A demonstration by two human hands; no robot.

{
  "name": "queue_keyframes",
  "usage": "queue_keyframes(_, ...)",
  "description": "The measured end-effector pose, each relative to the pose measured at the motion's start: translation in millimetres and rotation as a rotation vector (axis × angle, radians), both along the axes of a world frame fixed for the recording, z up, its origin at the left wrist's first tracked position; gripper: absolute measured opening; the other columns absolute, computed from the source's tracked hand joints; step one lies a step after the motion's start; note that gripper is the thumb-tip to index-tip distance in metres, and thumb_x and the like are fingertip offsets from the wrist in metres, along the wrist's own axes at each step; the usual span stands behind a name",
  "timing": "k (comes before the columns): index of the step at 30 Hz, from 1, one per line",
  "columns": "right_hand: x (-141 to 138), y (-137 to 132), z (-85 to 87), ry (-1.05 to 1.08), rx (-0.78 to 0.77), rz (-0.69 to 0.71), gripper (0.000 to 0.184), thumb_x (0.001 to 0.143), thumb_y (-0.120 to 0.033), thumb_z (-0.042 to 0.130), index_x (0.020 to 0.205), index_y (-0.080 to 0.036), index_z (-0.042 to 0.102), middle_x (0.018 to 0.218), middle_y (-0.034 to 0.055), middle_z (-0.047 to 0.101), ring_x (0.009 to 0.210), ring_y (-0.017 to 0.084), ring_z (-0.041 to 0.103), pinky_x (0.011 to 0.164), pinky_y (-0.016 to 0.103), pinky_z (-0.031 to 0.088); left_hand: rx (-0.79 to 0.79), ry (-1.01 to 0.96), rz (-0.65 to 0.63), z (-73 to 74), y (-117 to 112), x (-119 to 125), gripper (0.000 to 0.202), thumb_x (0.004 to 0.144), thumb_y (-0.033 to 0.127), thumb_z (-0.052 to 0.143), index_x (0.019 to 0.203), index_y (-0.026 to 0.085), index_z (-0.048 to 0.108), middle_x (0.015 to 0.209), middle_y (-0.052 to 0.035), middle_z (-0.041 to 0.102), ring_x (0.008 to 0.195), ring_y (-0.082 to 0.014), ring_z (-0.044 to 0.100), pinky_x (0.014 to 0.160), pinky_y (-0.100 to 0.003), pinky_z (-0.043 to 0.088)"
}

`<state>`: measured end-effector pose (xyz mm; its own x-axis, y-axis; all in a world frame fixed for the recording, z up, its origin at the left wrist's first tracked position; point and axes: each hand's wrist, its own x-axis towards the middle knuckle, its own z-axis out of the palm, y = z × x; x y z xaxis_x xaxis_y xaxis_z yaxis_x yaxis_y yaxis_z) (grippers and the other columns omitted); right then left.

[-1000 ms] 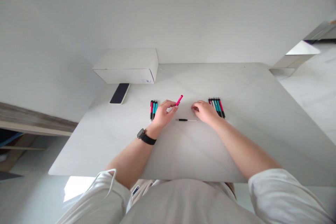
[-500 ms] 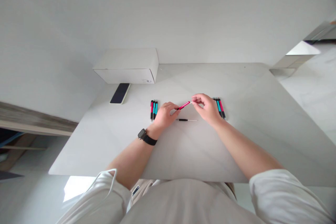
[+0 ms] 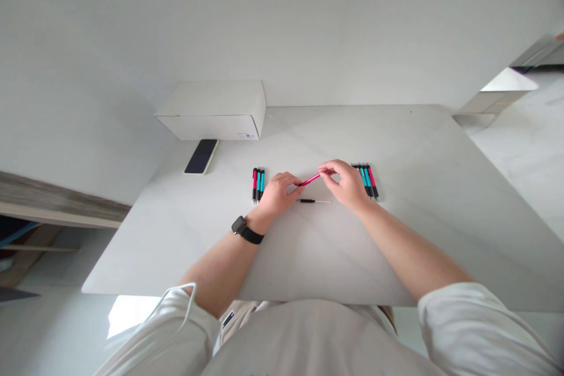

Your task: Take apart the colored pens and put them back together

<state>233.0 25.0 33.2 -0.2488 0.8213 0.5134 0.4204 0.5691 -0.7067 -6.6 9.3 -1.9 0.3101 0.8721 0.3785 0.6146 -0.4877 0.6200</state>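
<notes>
Tabletop (image 3: pixel 396 247), both hands (image 3: pixel 277 194) (image 3: pixel 348 185) seemingly holding pink pen (image 3: pixel 311 179)

qty: 2 hands (image 3: pixel 275 194) (image 3: pixel 348 185), 1 red pen (image 3: pixel 311 180), 1 box (image 3: pixel 211 128), 1 phone (image 3: pixel 201 156)

White wall (image 3: pixel 282 23) rising directly behind a pale marble-look tabletop (image 3: pixel 352 135). Wooden ledge (image 3: pixel 57 205) jutting along the wall at left. Pale stone floor (image 3: pixel 524 153) stretching away at right, bright patch of light (image 3: pixel 130 316) lying low left, mirrored panel (image 3: pixel 535 53) gleaming top right.
</notes>
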Motion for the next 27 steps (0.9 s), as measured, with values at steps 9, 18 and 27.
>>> queue_keyframes(9,-6,0,-14.2,0.148,-0.314,0.092,0.041,0.089,-0.051,0.073,0.122,-0.028,0.068,0.122,0.0084,0.072,0.105,0.025,0.072,0.088,0.040,0.063,-0.017,-0.070,-0.015,7.0,-2,0,0.013,0.097,0.034,0.067,0.100,0.024,0.073,0.098,-0.0072,0.073,0.095,-0.0236,0.068,0.090,-0.041,0.055)
queue_keyframes(18,9,17,-25.9,-0.003,-0.223,-0.066,0.027,0.095,-0.049,0.066,0.104,-0.025,0.073,0.107,0.0075,0.075,0.096,0.023,0.072,0.084,0.037,0.060,-0.031,0.088,-0.041,0.3,-3,1,0.043,0.084,0.037,0.082,0.123,0.027,0.068,0.114,-0.0068,0.071,0.109,-0.0280,0.065,0.101,-0.046,0.050)
queue_keyframes(27,11,21,-32.1,0.038,-0.151,-0.108,0.028,0.099,-0.050,0.059,0.108,-0.025,0.068,0.107,0.0074,0.075,0.097,0.023,0.073,0.084,0.037,0.060,-0.052,0.211,-0.195,-1.3,-6,2,0.020,0.082,0.036,0.082,0.102,0.032,0.078,0.114,-0.0044,0.070,0.110,-0.0278,0.063,0.107,-0.048,0.043)
